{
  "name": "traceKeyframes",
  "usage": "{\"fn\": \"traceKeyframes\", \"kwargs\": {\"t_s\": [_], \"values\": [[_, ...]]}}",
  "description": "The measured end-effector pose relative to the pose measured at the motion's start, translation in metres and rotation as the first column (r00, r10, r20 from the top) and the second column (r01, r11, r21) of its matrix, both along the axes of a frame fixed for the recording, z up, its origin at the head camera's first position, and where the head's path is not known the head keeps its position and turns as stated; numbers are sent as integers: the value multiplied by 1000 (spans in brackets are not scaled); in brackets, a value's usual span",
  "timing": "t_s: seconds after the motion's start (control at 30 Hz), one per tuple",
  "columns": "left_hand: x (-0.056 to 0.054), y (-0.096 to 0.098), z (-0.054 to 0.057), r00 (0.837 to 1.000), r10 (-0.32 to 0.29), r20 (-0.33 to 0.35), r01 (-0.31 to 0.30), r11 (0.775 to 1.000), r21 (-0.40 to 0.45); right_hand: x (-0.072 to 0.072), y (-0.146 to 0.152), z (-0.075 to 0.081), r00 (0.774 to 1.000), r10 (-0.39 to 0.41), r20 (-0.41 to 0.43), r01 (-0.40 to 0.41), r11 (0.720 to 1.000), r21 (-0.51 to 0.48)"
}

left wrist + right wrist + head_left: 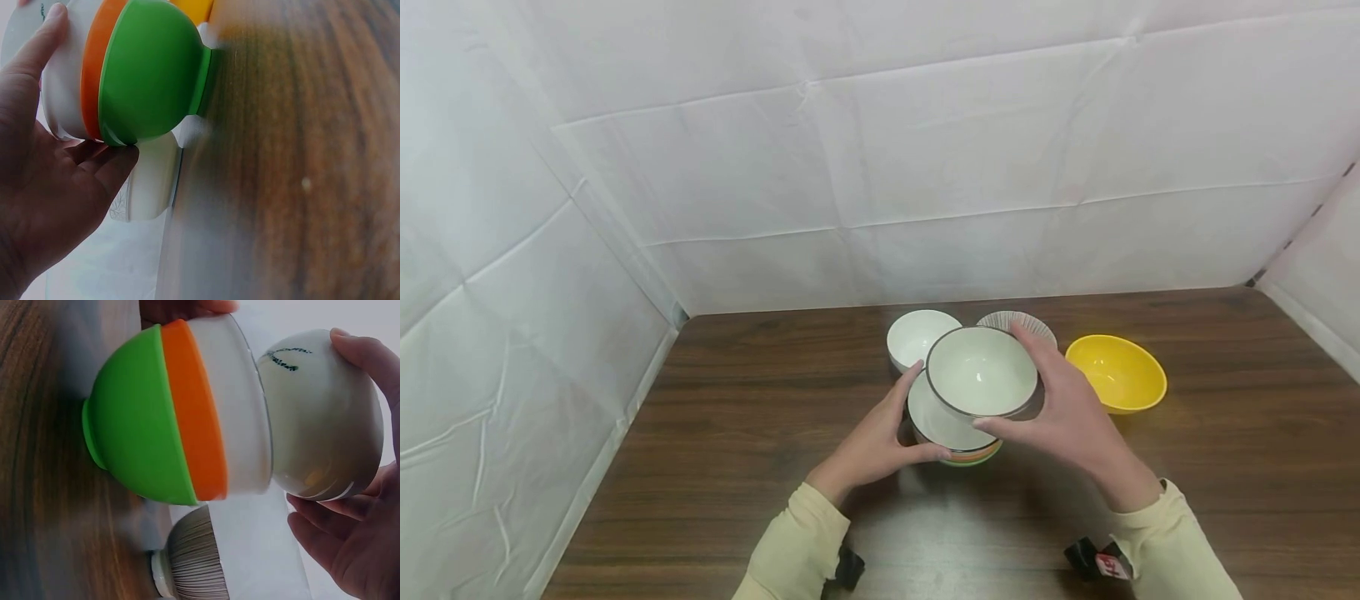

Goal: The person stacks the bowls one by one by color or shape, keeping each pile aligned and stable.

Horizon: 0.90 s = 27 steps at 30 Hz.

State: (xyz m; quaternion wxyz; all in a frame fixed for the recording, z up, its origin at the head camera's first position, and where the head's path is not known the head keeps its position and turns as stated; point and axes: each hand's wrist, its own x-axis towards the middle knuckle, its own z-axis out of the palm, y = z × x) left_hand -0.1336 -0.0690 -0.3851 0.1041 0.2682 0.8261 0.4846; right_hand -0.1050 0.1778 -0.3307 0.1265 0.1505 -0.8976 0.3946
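My right hand (1078, 421) grips a white bowl (981, 375) with a thin dark rim, thumb on the near side and fingers on the far side. The bowl is tilted over a stack, and in the right wrist view its side shows a small dark green leafy mark. That stack has a green bowl (128, 419) at the bottom, an orange bowl (195, 412) inside it and a dark-rimmed white bowl (234, 406) on top. Around the stack's left side curl the thumb and fingers of my left hand (872, 437). The stack's green foot is right at the table surface.
Behind the stack stands a plain white bowl (917, 329), with a striped bowl (1018, 320) to its right. A yellow bowl (1116, 375) sits farther right on the dark wooden table (760, 400). White sheeting (940, 150) hangs behind and at both sides.
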Motion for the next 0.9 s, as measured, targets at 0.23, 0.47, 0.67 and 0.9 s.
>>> {"fn": "traceKeyframes", "kwargs": {"t_s": [0.23, 0.47, 0.67, 0.9], "values": [[0, 0, -1, 1000, -12, 4, 12, 1000, 24, 0, -6, -9, 1000, 6, -28, -6, 1000, -5], [0, 1, -3, 1000, -7, -11, 8, 1000, 17, -2, -10, -17, 999, 13, -35, -12, 1000, 11], [1, 1, -1, 1000, 5, -20, -5, 1000, 1, -4, -12, -23, 1000, 17, -17, -17, 1000, -5], [1, 2, 5, 999, 11, -34, -9, 997, 73, -4, -13, -26, 1000, 8, 4, -8, 1000, -19]]}}
